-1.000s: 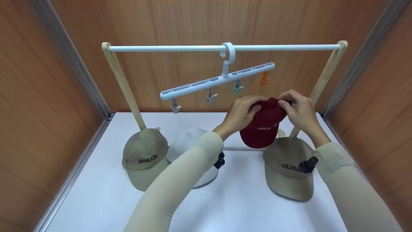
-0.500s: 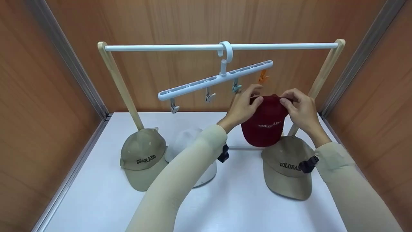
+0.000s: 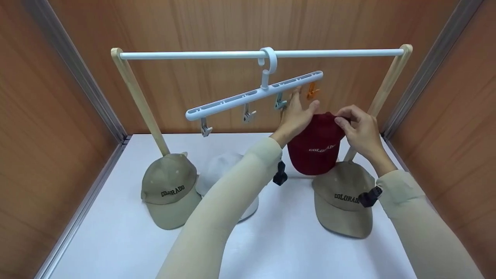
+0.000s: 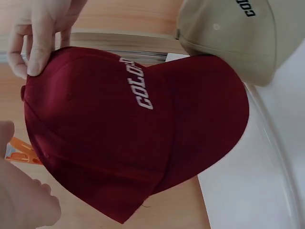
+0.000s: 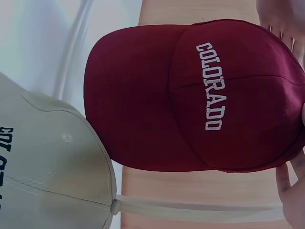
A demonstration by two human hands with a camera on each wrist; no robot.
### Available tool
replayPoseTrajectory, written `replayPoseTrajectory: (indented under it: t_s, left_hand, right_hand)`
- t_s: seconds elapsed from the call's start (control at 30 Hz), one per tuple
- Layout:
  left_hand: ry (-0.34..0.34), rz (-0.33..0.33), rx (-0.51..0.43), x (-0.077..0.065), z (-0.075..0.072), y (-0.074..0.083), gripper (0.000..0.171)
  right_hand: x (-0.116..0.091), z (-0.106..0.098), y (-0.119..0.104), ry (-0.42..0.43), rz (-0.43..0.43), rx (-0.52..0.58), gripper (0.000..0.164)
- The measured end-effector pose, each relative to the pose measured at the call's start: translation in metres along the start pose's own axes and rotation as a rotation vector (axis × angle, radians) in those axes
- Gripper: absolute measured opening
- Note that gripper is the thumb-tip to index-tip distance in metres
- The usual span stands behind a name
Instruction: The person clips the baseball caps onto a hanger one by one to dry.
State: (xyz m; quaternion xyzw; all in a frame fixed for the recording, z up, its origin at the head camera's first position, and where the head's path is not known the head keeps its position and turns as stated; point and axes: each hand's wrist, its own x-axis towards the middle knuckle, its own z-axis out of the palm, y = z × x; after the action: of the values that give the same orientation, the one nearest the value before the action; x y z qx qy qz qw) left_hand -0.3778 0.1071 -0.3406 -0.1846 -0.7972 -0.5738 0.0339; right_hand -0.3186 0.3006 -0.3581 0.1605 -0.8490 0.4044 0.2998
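A dark red baseball cap [image 3: 316,145], lettered COLORADO in white, hangs brim down from my right hand [image 3: 360,130]. That hand pinches the crown's top between thumb and fingers, as the left wrist view shows from close by. My left hand [image 3: 296,116] is off the cap, raised at its left side with fingers pointing up and thumb apart. Its fingertips are just below the hanger bar, between the teal clip [image 3: 279,101] and the orange clip [image 3: 312,91]. In the left wrist view, the orange clip [image 4: 23,151] shows just past the crown.
The white clip hanger [image 3: 228,104] hangs askew from a rack's white rod [image 3: 186,55]; two grey clips are on its left half. Tan caps stand at left [image 3: 169,190] and right [image 3: 343,197]. A white cap [image 3: 217,168] is partly behind my left forearm. Wooden panels surround the white table.
My left hand has let go of the red cap and moved up toward the clips, its fingers spreading. The right hand keeps its pinch, and the cap has turned to face me more.
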Motion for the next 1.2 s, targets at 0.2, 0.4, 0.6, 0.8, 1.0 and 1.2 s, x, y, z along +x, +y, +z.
replayPoseTrajectory:
  t_s: [0.2, 0.4, 0.6, 0.8, 1.0, 1.2]
  left_hand:
    - [-0.035, -0.022, -0.06, 0.003, -0.001, 0.013, 0.078]
    - [0.001, -0.017, -0.118, 0.009, -0.003, 0.018, 0.069]
    - [0.028, 0.013, -0.066, 0.007, -0.003, 0.016, 0.057]
    - [0.016, 0.054, -0.021, 0.003, 0.0, 0.017, 0.056]
    - [0.027, 0.096, -0.008, 0.001, 0.007, 0.02, 0.047]
    - [0.0, 0.128, -0.109, -0.003, 0.01, 0.021, 0.042]
  right_hand:
    - [-0.001, 0.002, -0.002, -0.023, 0.025, 0.009, 0.013]
    - [0.001, 0.007, 0.012, -0.032, 0.033, 0.024, 0.014]
    - [0.002, 0.012, 0.015, -0.036, 0.035, 0.065, 0.015]
    - [-0.001, 0.014, 0.011, -0.04, 0.064, 0.047, 0.016]
    - [-0.006, 0.014, -0.004, -0.028, 0.077, 0.056, 0.016]
    - [-0.007, 0.016, -0.014, -0.014, 0.071, 0.077, 0.017]
